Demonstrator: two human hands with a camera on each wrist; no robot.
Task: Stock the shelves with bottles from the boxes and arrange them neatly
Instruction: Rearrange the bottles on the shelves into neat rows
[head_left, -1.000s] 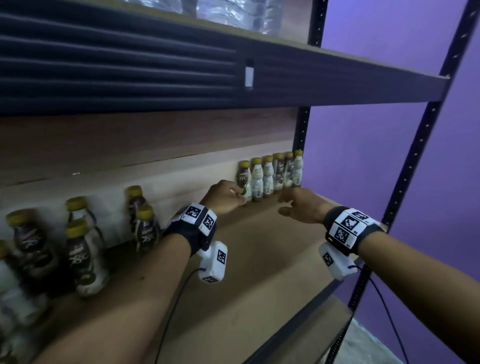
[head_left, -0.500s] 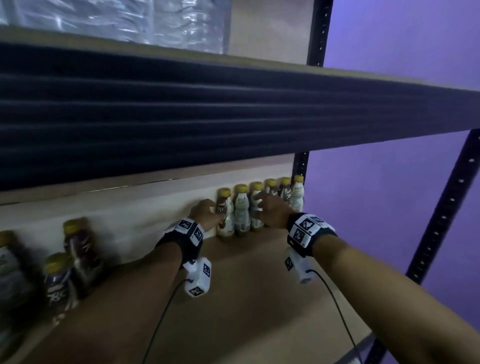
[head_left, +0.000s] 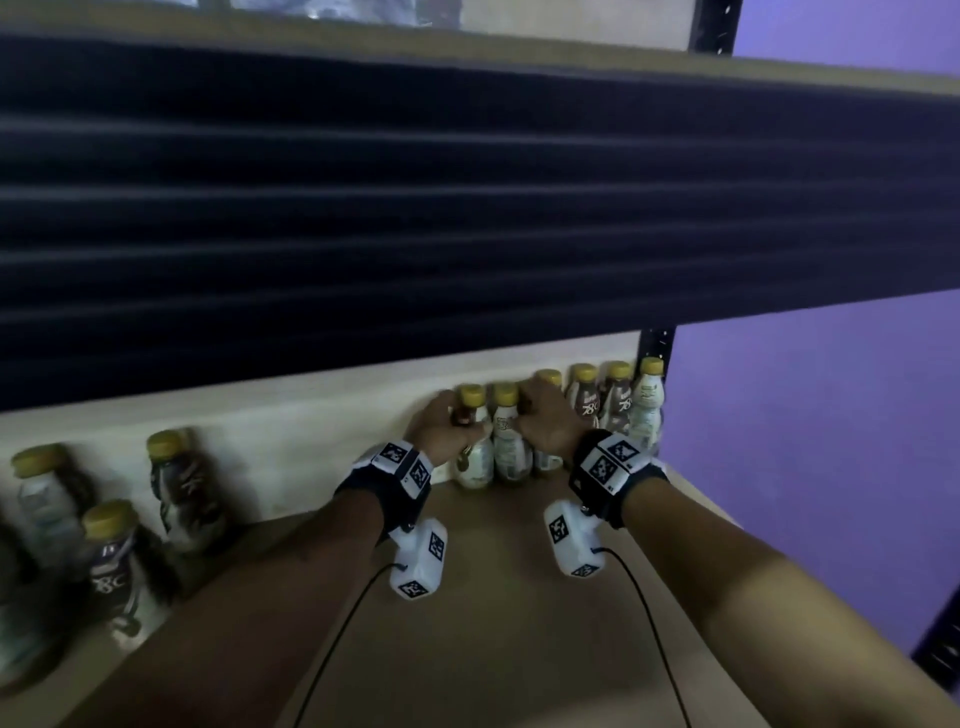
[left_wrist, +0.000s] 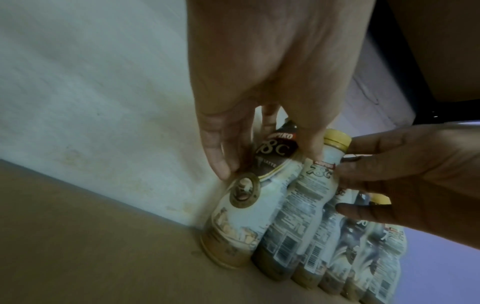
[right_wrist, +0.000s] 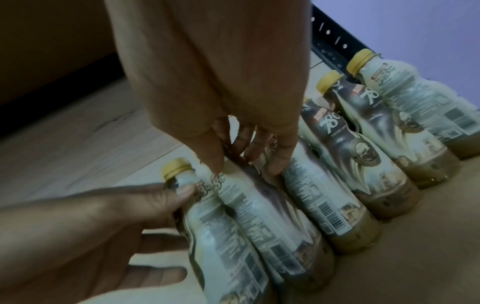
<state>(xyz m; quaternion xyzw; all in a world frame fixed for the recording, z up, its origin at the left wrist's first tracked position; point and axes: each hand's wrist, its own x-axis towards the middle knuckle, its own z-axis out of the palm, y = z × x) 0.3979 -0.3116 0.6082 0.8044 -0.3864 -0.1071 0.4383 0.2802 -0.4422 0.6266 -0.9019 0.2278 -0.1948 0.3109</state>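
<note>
Several yellow-capped coffee bottles stand in a row at the back right of the wooden shelf (head_left: 519, 623). My left hand (head_left: 441, 428) grips the upper part of the leftmost bottle (head_left: 474, 460), thumb and fingers curled round its dark label (left_wrist: 275, 152). My right hand (head_left: 545, 421) pinches the second bottle (head_left: 509, 447) at its shoulder. In the right wrist view my thumb and fingers close on this second bottle (right_wrist: 272, 226), beside the leftmost bottle (right_wrist: 221, 236). The other bottles (head_left: 615, 405) of the row stand upright to the right, untouched.
The dark front edge of the upper shelf (head_left: 467, 208) hangs low just above my hands. More bottles (head_left: 119, 561) stand loosely at the left of the shelf. A black upright post (head_left: 655, 345) and a purple wall (head_left: 805, 441) close the right side.
Both hands have reached forward to the row. The left now grips the leftmost bottle; the right went from hovering in front to pinching the second. The view moved closer under the upper shelf.
</note>
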